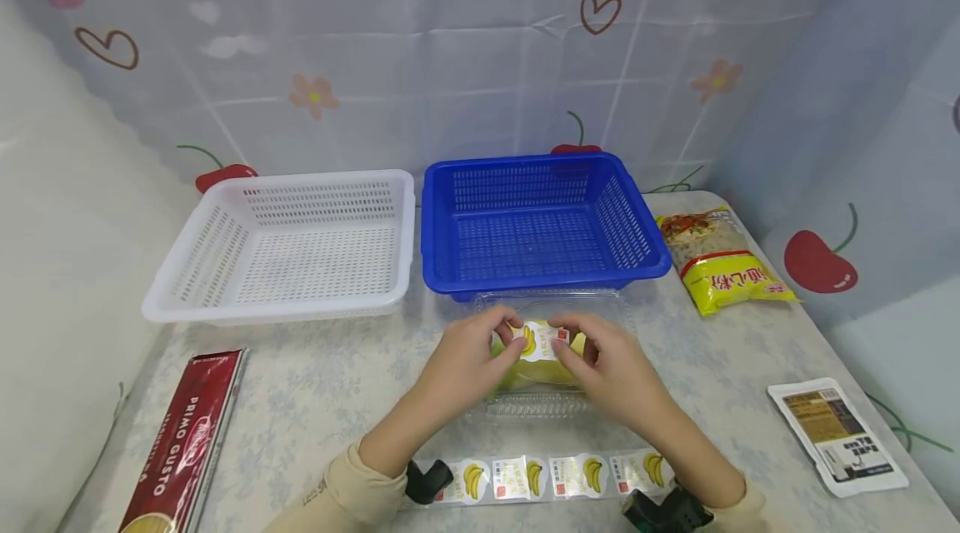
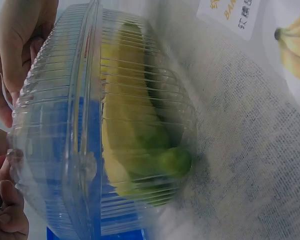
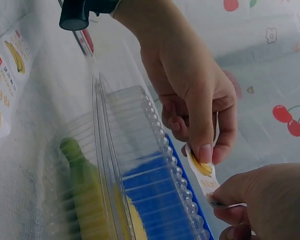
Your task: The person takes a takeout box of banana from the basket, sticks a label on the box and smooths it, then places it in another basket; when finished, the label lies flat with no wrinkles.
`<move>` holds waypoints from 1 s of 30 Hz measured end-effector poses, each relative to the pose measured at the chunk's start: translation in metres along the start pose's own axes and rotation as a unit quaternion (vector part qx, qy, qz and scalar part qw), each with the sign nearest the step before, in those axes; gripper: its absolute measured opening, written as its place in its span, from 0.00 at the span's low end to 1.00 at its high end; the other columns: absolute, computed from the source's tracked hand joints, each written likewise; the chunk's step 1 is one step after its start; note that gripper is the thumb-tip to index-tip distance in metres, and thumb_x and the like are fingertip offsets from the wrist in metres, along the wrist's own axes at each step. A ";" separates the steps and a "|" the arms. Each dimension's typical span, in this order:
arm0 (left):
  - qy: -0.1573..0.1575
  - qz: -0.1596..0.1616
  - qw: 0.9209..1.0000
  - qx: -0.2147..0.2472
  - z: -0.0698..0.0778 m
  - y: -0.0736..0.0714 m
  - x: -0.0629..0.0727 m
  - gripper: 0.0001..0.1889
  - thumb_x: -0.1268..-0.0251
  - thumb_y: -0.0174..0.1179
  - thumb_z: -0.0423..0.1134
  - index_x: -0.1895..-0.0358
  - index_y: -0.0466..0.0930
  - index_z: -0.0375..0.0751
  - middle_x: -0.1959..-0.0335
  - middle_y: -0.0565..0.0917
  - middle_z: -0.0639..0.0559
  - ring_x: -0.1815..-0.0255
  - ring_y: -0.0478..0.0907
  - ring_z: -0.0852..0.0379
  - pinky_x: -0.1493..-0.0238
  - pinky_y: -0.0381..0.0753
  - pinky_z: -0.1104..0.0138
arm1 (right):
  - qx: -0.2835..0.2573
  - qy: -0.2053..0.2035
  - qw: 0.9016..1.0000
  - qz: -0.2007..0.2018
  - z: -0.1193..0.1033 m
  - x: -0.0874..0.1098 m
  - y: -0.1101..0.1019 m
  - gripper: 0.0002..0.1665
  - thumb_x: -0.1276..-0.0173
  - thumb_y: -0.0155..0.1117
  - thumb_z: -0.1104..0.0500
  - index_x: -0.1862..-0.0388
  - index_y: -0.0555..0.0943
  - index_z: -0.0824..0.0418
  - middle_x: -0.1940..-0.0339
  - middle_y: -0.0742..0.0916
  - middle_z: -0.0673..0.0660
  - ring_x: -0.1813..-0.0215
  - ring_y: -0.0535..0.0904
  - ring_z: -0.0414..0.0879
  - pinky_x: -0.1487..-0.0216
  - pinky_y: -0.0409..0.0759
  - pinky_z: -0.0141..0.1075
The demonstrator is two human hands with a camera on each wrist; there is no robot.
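My left hand (image 1: 467, 354) and right hand (image 1: 611, 362) each pinch one end of a banana sticker (image 1: 542, 341) between thumb and finger. They hold it just above the lid of a clear plastic clamshell box (image 1: 525, 406). Inside that box, yellow-green bananas (image 2: 135, 110) show through the ribbed wall in the left wrist view. From the right wrist, the sticker (image 3: 200, 170) stretches between both hands close over the lid. A strip of more banana stickers (image 1: 525, 479) lies on the table in front of the box, below my wrists.
A white basket (image 1: 279, 312) stands at the back left, a blue basket (image 1: 547, 276) right behind the box. To the left lies a red PRIMO GUSTO pack (image 1: 183, 441). A yellow pasta bag (image 1: 723, 266) and a white-brown pouch (image 1: 838, 437) lie on the right.
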State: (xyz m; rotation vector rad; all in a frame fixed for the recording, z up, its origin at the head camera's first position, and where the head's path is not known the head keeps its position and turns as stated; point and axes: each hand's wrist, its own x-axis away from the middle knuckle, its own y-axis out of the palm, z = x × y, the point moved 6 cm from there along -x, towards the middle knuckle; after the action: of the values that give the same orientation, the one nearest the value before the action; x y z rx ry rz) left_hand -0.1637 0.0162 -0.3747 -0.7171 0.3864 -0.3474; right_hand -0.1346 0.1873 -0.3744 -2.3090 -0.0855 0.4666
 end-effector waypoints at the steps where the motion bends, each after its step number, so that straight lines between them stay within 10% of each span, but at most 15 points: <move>1: 0.001 0.001 1.000 -0.011 0.000 0.002 -0.003 0.08 0.31 0.62 0.43 0.54 0.82 0.46 0.70 0.84 0.61 0.75 0.73 0.62 0.70 0.73 0.70 | 0.010 -0.003 1.000 0.003 0.002 -0.001 -0.001 0.13 0.33 0.68 0.61 0.49 0.83 0.54 0.66 0.84 0.48 0.81 0.65 0.33 0.80 0.68 0.29; 30: 0.026 0.026 0.994 -0.099 0.005 0.032 -0.027 0.07 0.33 0.62 0.39 0.57 0.84 0.42 0.70 0.82 0.55 0.63 0.80 0.55 0.59 0.79 0.64 | 0.109 -0.021 0.994 0.022 0.026 -0.011 -0.005 0.12 0.35 0.70 0.61 0.53 0.85 0.58 0.64 0.85 0.50 0.58 0.73 0.47 0.55 0.73 0.42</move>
State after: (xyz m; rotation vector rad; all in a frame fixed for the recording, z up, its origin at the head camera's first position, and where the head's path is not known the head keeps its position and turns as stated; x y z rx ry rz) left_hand -0.1799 0.0536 -0.3875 -0.8917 0.4920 -0.2806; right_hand -0.1535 0.2061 -0.3846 -2.0911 -0.0044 0.5203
